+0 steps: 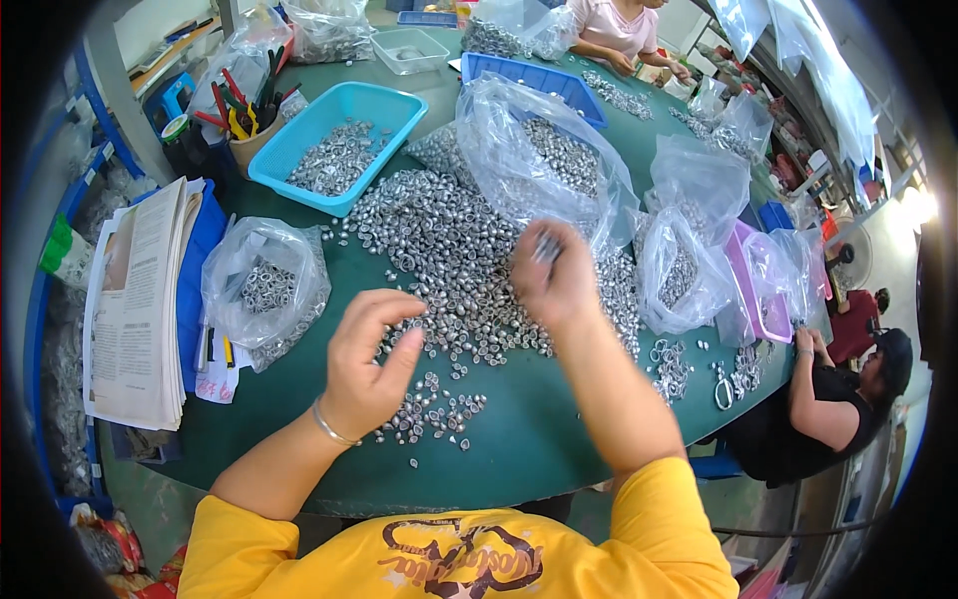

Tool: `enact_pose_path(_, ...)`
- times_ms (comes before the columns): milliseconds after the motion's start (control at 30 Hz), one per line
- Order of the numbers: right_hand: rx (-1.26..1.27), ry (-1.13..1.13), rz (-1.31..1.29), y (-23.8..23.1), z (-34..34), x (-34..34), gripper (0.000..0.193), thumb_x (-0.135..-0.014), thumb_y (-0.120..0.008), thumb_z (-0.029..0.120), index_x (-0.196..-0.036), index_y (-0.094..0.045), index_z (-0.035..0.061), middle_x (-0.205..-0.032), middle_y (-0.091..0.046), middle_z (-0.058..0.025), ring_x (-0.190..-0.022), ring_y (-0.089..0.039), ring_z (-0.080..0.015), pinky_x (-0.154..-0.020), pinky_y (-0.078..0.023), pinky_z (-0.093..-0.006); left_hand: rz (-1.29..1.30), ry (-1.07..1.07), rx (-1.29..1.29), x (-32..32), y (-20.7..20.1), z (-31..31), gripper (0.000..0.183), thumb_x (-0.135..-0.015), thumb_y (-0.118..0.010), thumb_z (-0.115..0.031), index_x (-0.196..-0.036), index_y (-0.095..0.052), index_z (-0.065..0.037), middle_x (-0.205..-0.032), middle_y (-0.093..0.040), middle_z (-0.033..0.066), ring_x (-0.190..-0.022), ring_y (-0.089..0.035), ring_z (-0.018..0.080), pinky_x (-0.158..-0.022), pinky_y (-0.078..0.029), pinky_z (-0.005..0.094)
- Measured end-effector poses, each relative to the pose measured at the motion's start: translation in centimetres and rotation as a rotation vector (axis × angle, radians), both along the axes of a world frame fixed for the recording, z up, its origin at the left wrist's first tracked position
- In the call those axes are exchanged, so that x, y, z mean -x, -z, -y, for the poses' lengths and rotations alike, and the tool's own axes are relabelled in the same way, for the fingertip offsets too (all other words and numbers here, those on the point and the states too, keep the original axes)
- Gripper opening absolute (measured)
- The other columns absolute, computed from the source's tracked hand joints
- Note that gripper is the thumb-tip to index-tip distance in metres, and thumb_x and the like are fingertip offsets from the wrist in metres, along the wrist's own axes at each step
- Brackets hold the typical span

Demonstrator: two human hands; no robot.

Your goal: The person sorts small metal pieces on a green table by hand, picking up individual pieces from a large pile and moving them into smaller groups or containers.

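Observation:
A large heap of small silver metal pieces [429, 220], rounded and hollow like little caps, spreads over the green table in front of me. My right hand [559, 285] is raised over the heap's right part, its fingers curled around some of these pieces; motion blurs them, so I cannot tell how many. On the near left side of the heap, my left hand [371, 349] has its thumb apart from its bent fingers, and nothing shows in it. A smaller scatter of the same pieces [434, 411] lies just in front of it, toward me.
A turquoise basket [339, 92] of silver pieces stands beyond the heap. Plastic bags of pieces [264, 285] [682, 270] flank it. Pliers [239, 110] fill a pot at the left, near stacked papers [140, 299]. Two people [828, 409] [619, 30] sit around the table.

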State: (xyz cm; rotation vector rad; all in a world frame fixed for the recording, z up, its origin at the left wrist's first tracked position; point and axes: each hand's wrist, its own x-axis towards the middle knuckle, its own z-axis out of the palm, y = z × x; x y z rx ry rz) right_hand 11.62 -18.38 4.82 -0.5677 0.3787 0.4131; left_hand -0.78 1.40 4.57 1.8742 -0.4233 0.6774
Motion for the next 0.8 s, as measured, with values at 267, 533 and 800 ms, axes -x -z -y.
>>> enact_pose_path(267,1.125,0.347,0.415,-0.8,7.6,-13.8,0.038,-0.089,-0.051,0.031,-0.113,-0.053,0.0022,-0.099,-0.056,-0.0074,-0.091,-0.051,-0.0185,-0.081,-0.042,-0.0362,-0.169,-0.226,-0.044,2.6,1.3,-5.8,0.01,-0.078,-0.06,0.001,-0.088,-0.06,0.0,-0.085,-0.056,0.0065,-0.059,-0.048,0.0107,-0.053,-0.038,0.0217)
enact_pose_path(533,1.349,-0.666,1.262,0.0,2.7,6.8,0.011,-0.077,-0.062,0.004,-0.088,-0.066,0.0034,-0.083,-0.062,-0.0067,-0.08,-0.058,-0.0179,-0.066,-0.046,-0.0284,-0.446,0.153,-0.49,7.8,3.5,-5.5,0.032,-0.064,-0.076,-0.006,-0.092,-0.06,-0.004,-0.081,-0.052,0.007,-0.065,-0.055,0.0193,-0.059,-0.046,0.0277)
enact_pose_path(800,1.489,-0.557,1.609,4.0,2.3,11.8,0.019,-0.065,-0.067,-0.003,-0.082,-0.065,0.0027,-0.078,-0.057,-0.0085,-0.073,-0.054,-0.0262,-0.064,-0.045,-0.0328,-0.215,0.256,-0.463,4.3,4.0,-0.9,0.016,-0.069,-0.069,-0.005,-0.082,-0.06,-0.003,-0.078,-0.055,0.0092,-0.072,-0.058,0.0256,-0.061,-0.047,0.0318)
